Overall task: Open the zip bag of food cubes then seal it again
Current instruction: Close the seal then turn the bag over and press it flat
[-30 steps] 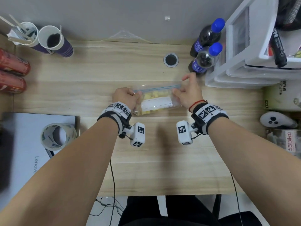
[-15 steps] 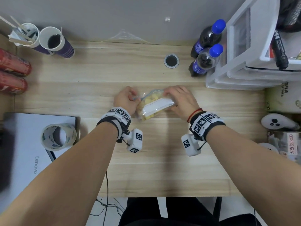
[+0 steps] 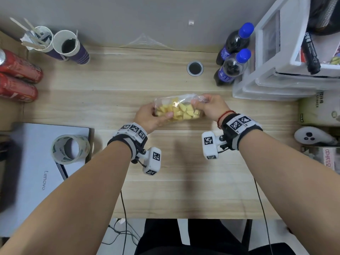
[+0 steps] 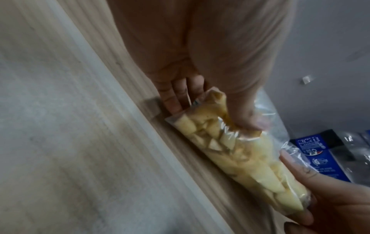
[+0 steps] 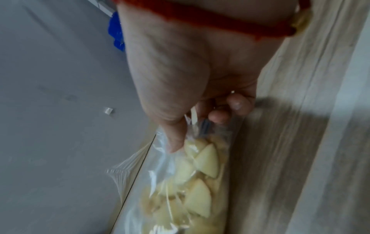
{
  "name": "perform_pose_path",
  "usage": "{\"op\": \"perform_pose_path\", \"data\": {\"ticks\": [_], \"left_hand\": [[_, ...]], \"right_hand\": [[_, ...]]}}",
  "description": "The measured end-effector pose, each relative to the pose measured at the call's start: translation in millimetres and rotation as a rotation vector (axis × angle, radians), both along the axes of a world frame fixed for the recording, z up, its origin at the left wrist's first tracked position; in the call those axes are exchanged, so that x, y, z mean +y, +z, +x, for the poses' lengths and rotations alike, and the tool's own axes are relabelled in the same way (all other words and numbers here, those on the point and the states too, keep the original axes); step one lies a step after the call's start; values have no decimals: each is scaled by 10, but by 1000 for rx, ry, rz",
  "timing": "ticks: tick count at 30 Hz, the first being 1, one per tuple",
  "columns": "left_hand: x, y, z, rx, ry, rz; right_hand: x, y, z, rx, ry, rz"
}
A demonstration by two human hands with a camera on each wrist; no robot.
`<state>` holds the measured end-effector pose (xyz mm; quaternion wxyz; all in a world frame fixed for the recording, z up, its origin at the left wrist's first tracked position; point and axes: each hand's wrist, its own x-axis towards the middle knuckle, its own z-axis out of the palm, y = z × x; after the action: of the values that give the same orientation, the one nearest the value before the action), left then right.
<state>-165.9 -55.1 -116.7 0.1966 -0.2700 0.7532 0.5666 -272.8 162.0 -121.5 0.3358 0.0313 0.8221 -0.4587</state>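
Note:
A clear zip bag (image 3: 179, 109) of pale yellow food cubes is held just above the wooden table (image 3: 165, 172) at its middle. My left hand (image 3: 153, 116) grips the bag's left end, thumb on top over the cubes and fingers underneath. My right hand (image 3: 206, 105) pinches the crumpled plastic at the bag's right end. In the left wrist view the bag (image 4: 230, 152) runs away from my left hand (image 4: 210, 101) toward the right hand's fingers (image 4: 300, 174). In the right wrist view my right hand (image 5: 190, 126) clasps the bag (image 5: 186, 182). Whether the zip strip is closed cannot be told.
Two blue-capped dark bottles (image 3: 233, 61) and a white drawer unit (image 3: 287, 67) stand at the back right. Two paper cups (image 3: 68, 46) and red cans (image 3: 16, 78) sit back left. A laptop (image 3: 36, 172) with a tape roll (image 3: 70, 149) lies left. A round desk hole (image 3: 195, 68) is behind the bag.
The bag has been turned over: its white label no longer faces up and the cubes show. My right hand shifted from the bag's top to its right end; the left hand re-gripped with its thumb on top.

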Motion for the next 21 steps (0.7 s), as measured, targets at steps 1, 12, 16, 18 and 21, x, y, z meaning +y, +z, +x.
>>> {"op": "perform_pose_path", "data": {"ticks": [1,12,16,18,21], "left_hand": [[-14,-43,14,-26,3,-35],[98,-58,-7,-138,81,-376],[61,-49,40,-131,13,-249],[15,-64,59,-161,26,-213],[27,-46,41,-174,50,-249]], "right_hand": [[-1,-1,2,-8,-2,21],[-73,27,268,110,265,398],[0,60,299,97,113,401],[23,54,311,81,56,376],[66,-3,291,88,15,371]]}}
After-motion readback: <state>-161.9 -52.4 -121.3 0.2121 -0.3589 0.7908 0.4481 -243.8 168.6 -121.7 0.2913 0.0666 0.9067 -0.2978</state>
